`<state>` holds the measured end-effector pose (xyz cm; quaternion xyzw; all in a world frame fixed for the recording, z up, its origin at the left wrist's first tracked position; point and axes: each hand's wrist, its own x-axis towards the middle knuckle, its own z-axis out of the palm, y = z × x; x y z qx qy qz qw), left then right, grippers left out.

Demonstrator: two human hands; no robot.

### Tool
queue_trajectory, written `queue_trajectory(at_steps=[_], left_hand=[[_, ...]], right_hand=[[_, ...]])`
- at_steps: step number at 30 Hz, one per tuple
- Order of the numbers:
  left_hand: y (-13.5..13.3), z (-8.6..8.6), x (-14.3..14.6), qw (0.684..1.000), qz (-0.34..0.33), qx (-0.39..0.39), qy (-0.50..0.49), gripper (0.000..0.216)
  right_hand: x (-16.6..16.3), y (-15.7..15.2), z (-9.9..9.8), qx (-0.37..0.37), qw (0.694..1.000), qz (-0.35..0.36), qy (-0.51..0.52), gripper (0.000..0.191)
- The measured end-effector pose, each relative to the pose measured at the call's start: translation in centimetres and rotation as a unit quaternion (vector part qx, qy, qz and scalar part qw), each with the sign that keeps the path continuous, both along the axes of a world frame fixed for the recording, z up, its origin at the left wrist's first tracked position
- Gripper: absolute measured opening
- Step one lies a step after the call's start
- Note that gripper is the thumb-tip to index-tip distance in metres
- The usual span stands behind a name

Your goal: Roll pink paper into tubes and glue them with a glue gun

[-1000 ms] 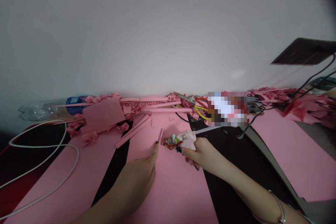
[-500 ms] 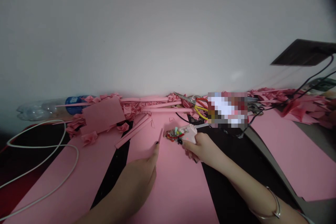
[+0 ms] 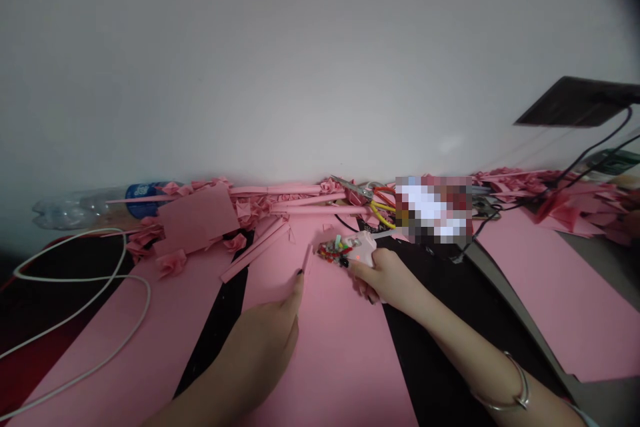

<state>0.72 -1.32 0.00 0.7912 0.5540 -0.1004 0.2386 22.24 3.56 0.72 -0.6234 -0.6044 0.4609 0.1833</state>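
Note:
My right hand (image 3: 383, 273) is wrapped round a white hot glue gun (image 3: 361, 250). Its front end, covered in multicoloured bits, points left, and a pale glue stick (image 3: 387, 233) juts from the back. A small red light glows on its side. My left hand (image 3: 267, 340) grips the lower end of a thin pink paper roll (image 3: 309, 259) at the index fingertip; its other fingers are mostly hidden underneath. The nozzle is just right of the roll's upper end; I cannot tell whether they touch. Below both hands lies a large pink paper sheet (image 3: 335, 360).
Along the wall lie pink paper flowers (image 3: 173, 261), paper rolls (image 3: 255, 250), a card (image 3: 197, 220), scissors (image 3: 353, 187) and a plastic bottle (image 3: 75, 208). A white cable (image 3: 147, 307) loops at left. More pink sheets (image 3: 565, 300) flank the middle one. A dark panel (image 3: 575, 101) juts out at right.
The glue gun in my right hand has shifted slightly right, its nozzle a little further from the paper roll. My left hand has hardly moved.

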Motion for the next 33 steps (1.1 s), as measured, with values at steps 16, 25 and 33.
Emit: queue_trajectory(at_steps=[16, 25, 33], left_hand=[[-0.1, 0.2, -0.1, 1.000, 0.004, 0.011, -0.014, 0.057], [-0.1, 0.1, -0.3, 0.999, 0.008, 0.019, -0.035, 0.055], [-0.1, -0.7, -0.6, 0.997, 0.012, 0.046, -0.055, 0.053]], right_hand=[[0.1, -0.2, -0.1, 0.011, 1.000, -0.012, 0.007, 0.036], [0.7, -1.5, -0.9, 0.008, 0.999, 0.028, -0.020, 0.029], [0.2, -3.5, -0.4, -0.024, 0.996, 0.089, -0.012, 0.025]])
